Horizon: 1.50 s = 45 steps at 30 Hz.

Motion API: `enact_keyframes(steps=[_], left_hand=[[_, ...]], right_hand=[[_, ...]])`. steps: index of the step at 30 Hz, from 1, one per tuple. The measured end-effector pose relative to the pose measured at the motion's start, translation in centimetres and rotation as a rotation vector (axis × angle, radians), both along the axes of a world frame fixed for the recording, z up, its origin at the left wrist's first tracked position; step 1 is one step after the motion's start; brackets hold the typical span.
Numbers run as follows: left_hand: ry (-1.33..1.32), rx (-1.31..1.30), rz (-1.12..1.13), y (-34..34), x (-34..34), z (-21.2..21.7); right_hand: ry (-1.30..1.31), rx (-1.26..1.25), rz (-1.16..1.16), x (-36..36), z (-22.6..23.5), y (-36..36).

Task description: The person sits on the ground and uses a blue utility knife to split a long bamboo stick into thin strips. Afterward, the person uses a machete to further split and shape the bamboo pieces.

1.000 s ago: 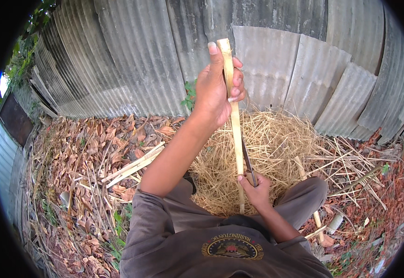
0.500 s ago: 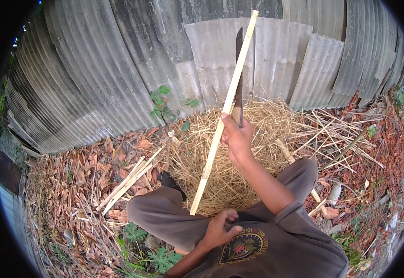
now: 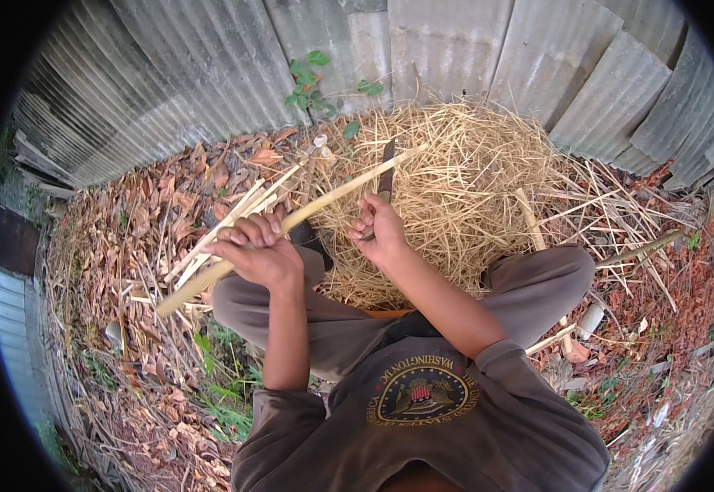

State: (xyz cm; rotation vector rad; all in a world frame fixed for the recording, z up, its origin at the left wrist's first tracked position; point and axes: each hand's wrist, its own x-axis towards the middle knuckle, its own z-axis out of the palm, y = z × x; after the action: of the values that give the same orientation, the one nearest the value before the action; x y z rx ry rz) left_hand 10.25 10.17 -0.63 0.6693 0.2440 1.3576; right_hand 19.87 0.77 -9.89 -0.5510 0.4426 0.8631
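My left hand (image 3: pixel 260 252) is closed around a long pale bamboo strip (image 3: pixel 336 194), gripping it toward its near left end. The strip slants up to the right, its far end over a heap of straw-coloured shavings (image 3: pixel 472 189). Closed on the handle of a dark-bladed machete (image 3: pixel 386 187), my right hand (image 3: pixel 380 230) is just right of the strip's middle. The blade points away from me and crosses the strip near its far part; whether the two touch, I cannot tell. My fingers mostly hide the handle.
My crossed legs (image 3: pixel 537 283) flank the heap. Pale split strips (image 3: pixel 224 223) lie on dry leaves at the left, and thin sticks (image 3: pixel 611 217) are scattered at the right. A corrugated metal fence (image 3: pixel 447 57) stands behind. A pale bottle-like object (image 3: pixel 591 321) lies near my right knee.
My left hand has come up from my lap and taken hold of the strip. The strip has tilted over to the left and down, and the right hand now holds only the machete, lower and further left.
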Motion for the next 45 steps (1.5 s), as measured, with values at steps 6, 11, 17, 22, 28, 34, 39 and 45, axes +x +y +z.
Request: enact_keyframes(steps=[6, 11, 17, 22, 28, 34, 39, 45], left_hand=[[0.129, 0.302, 0.017, 11.6, 1.8, 4.1], [0.178, 0.304, -0.084, 17.6, 7.3, 2.5], [0.327, 0.329, -0.081, 17.8, 14.2, -0.3], [0.385, 0.291, -0.158, 17.5, 16.9, -2.1], [0.445, 0.303, -0.094, 19.4, 19.2, -6.7], [0.382, -0.021, 0.022, 22.0, 20.2, -5.3], [0.387, -0.072, 0.008, 22.1, 19.7, -7.0], [0.431, -0.139, -0.032, 21.3, 20.3, -9.0]], right_hand=[[0.017, -0.253, 0.367, -2.8, -10.9, -4.7], [-0.024, -0.414, 0.343, -1.4, -12.7, -7.3], [-0.325, -0.689, 0.364, 1.8, -13.7, -9.2], [-0.433, -0.786, 0.471, 3.9, -15.6, -9.3], [-0.616, -0.977, 0.555, 6.3, -18.5, -3.7], [-0.848, -0.92, 0.357, 8.2, -18.8, 5.3], [-0.725, -0.793, 0.296, 8.2, -18.9, 5.6], [-0.463, -0.903, 0.534, 12.5, -18.8, 3.2]])
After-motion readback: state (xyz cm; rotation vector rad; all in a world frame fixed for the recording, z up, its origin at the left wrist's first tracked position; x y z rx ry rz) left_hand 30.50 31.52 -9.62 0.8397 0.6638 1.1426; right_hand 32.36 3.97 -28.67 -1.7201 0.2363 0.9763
